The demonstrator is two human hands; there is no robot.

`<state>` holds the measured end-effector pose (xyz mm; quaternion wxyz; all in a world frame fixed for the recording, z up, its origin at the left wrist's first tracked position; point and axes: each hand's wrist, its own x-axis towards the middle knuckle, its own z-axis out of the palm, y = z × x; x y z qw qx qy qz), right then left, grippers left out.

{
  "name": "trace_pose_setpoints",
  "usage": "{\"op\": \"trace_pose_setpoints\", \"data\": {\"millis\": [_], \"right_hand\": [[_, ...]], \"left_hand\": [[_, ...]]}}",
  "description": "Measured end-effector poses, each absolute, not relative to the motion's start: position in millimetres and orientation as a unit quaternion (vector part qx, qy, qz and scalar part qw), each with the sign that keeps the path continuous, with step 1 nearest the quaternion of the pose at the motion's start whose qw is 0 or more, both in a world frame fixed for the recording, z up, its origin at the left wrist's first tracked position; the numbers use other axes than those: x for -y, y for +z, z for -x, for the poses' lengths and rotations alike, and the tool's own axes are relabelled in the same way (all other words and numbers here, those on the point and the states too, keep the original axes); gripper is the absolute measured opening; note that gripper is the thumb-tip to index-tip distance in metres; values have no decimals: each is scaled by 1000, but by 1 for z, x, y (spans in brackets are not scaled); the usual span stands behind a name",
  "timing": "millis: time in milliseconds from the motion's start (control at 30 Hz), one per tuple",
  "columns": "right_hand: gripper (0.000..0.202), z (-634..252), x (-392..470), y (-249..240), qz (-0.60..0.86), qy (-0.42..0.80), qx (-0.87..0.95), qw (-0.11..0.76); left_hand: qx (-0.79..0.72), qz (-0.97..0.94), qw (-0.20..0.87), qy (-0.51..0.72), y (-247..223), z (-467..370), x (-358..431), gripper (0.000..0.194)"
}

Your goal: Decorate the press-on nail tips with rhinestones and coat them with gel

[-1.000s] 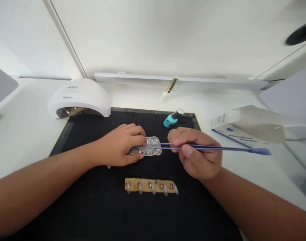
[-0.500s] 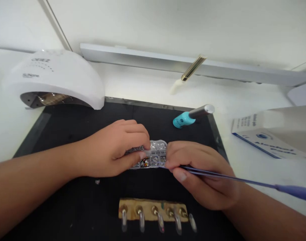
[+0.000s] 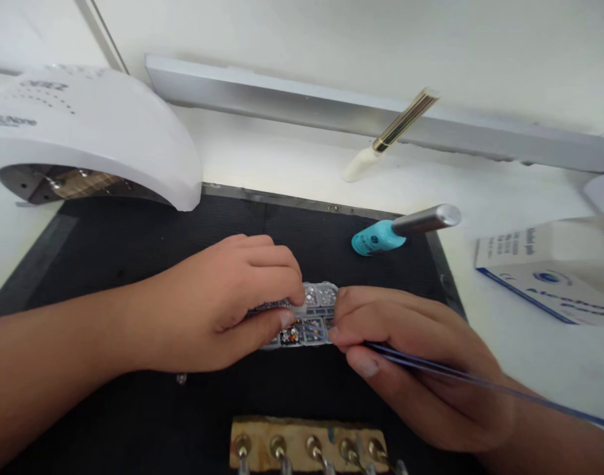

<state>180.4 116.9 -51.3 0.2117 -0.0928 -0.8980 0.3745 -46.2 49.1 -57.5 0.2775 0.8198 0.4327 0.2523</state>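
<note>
A clear compartment case [image 3: 314,311] of small rhinestones lies on the black mat, in the middle of the view. My left hand [image 3: 237,307] is closed on its left part, thumb along the near side and fingers over the top, hiding several compartments. Between the thumb and fingers of my right hand [image 3: 411,349] is a pair of blue tweezers [image 3: 405,359]. Their tips reach into a near-row compartment of the case, beside one with mixed coloured stones. The right hand covers the case's right end.
A wooden strip [image 3: 297,432] holding several clear nail tips on metal stands lies in front. Behind are a white nail lamp [image 3: 99,125], a turquoise polish bottle [image 3: 376,236] and a cream bottle [image 3: 361,162] with gold cap. An alcohol pad box [image 3: 544,277] stands right.
The view has come closer and tilted, so the wooden strip sits lower in it and the lamp further left. Both hands keep their hold; the tweezer tips stay in the case.
</note>
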Motion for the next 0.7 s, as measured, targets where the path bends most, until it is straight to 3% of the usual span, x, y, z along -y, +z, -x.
{"op": "trace_pose_setpoints", "data": {"millis": [700], "right_hand": [[8, -179, -119, -56, 57, 312, 926, 205]], "left_hand": [[-431, -819, 275, 261, -58, 47, -47, 17]]}}
